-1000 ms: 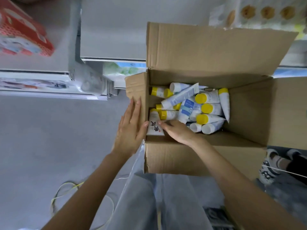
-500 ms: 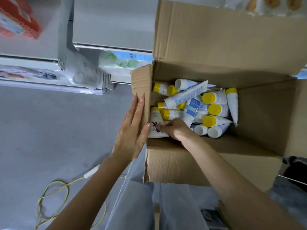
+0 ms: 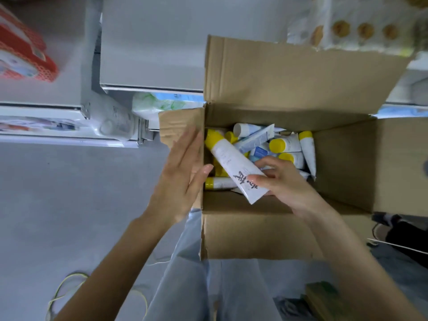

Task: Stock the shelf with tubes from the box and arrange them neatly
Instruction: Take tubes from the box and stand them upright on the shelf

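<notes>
Item 1, left hand point(image 3: 179, 174): I am seeing the forearm reaching in from the lower left, the hand lying flat and spread against the outside of the cardboard box point(image 3: 266, 232) at its left wall. Fingers are lying straight and close together, pointing up toward the small left flap point(image 3: 180, 123); the thumb tip is hooking over the wall's rim. It is gripping nothing.

Item 2, right hand point(image 3: 282, 181): the forearm is coming in from the lower right, over the box's near wall. Thumb and fingers are closing on the crimped end of a white tube point(image 3: 234, 163) with a yellow cap and dark brush lettering. The tube is tilting, cap up and to the left, raised above the rest.

Item 3, loose tubes point(image 3: 287, 147): these are lying jumbled on the box floor, mostly white with yellow caps, some blue-printed.

Item 4, shelf point(image 3: 150, 86): pale grey, standing beyond the box, with soft packs underneath. A red carton point(image 3: 25, 59) is sitting at far left.
</notes>
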`<state>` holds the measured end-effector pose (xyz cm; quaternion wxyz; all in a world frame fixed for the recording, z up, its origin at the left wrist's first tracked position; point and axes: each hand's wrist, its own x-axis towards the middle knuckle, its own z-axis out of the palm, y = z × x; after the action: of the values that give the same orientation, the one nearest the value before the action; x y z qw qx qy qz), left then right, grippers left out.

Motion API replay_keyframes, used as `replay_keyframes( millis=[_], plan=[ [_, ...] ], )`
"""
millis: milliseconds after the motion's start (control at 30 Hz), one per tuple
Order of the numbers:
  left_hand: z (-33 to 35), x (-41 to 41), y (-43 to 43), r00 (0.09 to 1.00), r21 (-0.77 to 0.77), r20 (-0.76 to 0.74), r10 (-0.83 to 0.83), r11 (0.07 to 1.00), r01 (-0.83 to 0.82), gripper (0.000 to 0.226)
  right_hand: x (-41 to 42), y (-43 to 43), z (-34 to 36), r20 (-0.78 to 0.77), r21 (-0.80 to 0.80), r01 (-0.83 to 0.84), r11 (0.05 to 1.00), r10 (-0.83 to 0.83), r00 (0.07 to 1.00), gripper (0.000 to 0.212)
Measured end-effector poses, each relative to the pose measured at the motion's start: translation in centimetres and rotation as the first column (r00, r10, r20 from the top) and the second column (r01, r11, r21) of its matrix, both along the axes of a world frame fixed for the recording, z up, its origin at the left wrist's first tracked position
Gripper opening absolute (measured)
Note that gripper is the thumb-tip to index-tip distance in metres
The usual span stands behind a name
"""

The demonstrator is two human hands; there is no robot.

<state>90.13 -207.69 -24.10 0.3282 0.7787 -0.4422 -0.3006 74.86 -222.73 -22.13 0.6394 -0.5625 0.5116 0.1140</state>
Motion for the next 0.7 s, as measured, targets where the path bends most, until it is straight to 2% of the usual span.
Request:
replay_keyframes(
  millis=[100,167,267,333,400,433,500,533,600,700],
  plan=[
    [1.2,1.2,-1.4,0.960,0.007,0.117,-0.255,0.967,0.256,0.066,-0.7,-1.3,2.5,0.093,-0.099,-0.100,0.990,0.110,0.990,0.018],
    [1.9,2.1,-2.2,0.929,0.038,0.113,-0.353,0.936,0.351,0.069,-1.0,-1.8,4.0,0.143,-0.144,-0.124,0.982,0.145,0.979,0.024],
    [2.8,3.0,-2.7,0.901,0.092,0.136,-0.413,0.910,0.403,0.073,-0.3,-1.7,5.4,0.273,-0.098,-0.022,0.995,0.048,0.961,0.029],
    [3.5,3.3,-2.8,0.951,0.139,-0.027,-0.307,0.941,0.307,0.060,0.6,-1.1,5.0,0.315,-0.049,0.063,0.997,-0.044,0.948,0.024],
    [3.6,3.7,-2.6,0.974,0.147,-0.147,-0.172,0.970,0.193,0.035,1.4,-0.3,3.6,0.294,0.039,0.200,0.979,-0.202,0.934,0.014],
    [3.4,3.9,-2.4,0.980,0.146,-0.152,-0.126,0.978,0.148,0.024,1.7,-0.2,2.7,0.242,0.138,0.323,0.936,-0.348,0.906,0.010],
    [2.9,4.5,-1.8,0.987,0.158,-0.156,-0.022,0.986,0.047,0.012,2.1,-0.1,0.5,0.075,0.280,0.584,0.762,-0.624,0.778,0.019],
    [2.7,4.8,-1.4,0.983,0.165,-0.177,0.056,0.986,-0.026,0.011,2.2,0.0,-0.7,-0.012,0.268,0.649,0.712,-0.671,0.741,0.023],
    [2.2,5.0,-0.8,0.931,0.177,-0.278,0.237,0.965,-0.193,0.016,2.5,0.6,-3.3,-0.142,0.209,0.652,0.729,-0.637,0.757,0.022],
    [1.4,4.8,-0.2,0.777,0.221,-0.448,0.442,0.897,-0.383,0.013,3.9,2.0,-5.7,-0.227,0.208,0.646,0.734,-0.607,0.762,0.031]
  ],
)
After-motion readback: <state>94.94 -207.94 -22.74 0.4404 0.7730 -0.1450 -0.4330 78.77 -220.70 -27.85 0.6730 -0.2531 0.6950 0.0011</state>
